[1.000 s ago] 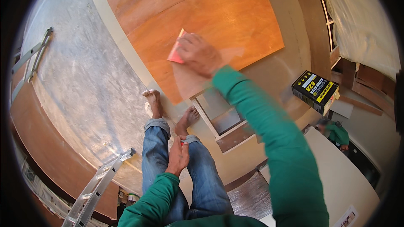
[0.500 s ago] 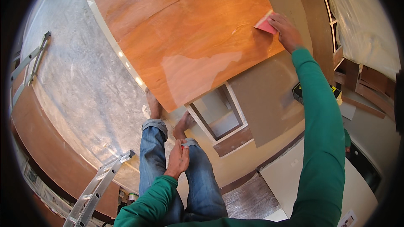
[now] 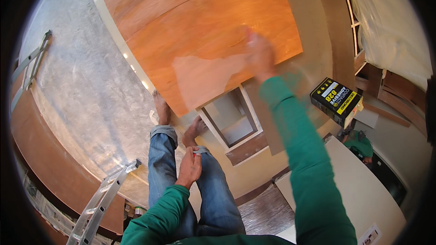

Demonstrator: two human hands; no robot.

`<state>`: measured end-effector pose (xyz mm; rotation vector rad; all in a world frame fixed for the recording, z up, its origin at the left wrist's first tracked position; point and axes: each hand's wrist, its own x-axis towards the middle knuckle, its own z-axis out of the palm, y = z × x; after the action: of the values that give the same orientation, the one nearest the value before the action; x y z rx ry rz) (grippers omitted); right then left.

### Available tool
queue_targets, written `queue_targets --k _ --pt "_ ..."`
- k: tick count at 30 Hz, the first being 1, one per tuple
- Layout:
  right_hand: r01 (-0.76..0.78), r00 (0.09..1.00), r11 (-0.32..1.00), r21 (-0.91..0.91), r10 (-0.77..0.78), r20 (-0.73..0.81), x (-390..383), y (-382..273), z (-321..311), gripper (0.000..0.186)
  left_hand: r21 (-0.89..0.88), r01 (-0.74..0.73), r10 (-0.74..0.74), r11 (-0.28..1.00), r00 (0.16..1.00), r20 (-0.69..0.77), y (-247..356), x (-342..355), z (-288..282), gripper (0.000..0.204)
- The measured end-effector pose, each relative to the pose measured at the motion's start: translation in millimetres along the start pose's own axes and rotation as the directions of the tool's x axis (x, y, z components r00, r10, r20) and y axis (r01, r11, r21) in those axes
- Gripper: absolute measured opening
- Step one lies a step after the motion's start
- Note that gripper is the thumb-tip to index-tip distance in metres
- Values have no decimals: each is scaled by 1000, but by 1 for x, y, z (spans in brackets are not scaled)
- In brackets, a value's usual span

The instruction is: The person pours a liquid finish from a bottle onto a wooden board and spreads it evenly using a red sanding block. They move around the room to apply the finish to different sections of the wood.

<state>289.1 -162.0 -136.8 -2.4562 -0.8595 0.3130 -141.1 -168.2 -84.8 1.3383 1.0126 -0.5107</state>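
A wide orange-brown wood panel (image 3: 168, 31) lies before me, glossy in places. A paler, matte patch (image 3: 202, 75) shows near its closest edge. Over that edge, beside the patch, my right hand (image 3: 262, 56) is closed on a pink-red flat spreader (image 3: 248, 35); both are smeared by motion, and most of the spreader is hidden. My left hand (image 3: 190, 169) rests by my left-bent knee area, fingers curled round a small red thing, mostly covered. Below the panel, an open box frame (image 3: 245, 143) with pale edges shows.
A black and yellow rectangular tin (image 3: 335, 102) stands to the right, past a grey-brown board (image 3: 272, 127). Aluminium ladders (image 3: 97, 208) lie at left on the grey floor (image 3: 81, 77). Another person in green (image 3: 358, 145) is at lower right. Plastic sheeting (image 3: 390, 22) hangs at far right.
My right hand has swept left and a little nearer across the panel with the spreader. The tin, mostly behind my arm before, now shows fully. My left hand stays in place.
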Motion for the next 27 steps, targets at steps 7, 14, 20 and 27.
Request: queue_targets --k 7,14,20,27 --pt "423 881 892 -157 -365 301 -58 -139 58 23 40 8 -8 999 1000 -21 -13 -1 -3 34" --pt "733 678 624 -270 -636 370 -25 36 -57 29 19 27 -27 999 999 -35 -16 -5 3 34" --pt "479 876 755 -449 -376 302 -28 97 -130 35 12 0 0 1000 1000 -18 -18 -7 2 36" --pt "-161 984 928 -337 177 16 -64 30 -55 20 -9 12 -12 1000 999 -39 -31 -10 2 36"
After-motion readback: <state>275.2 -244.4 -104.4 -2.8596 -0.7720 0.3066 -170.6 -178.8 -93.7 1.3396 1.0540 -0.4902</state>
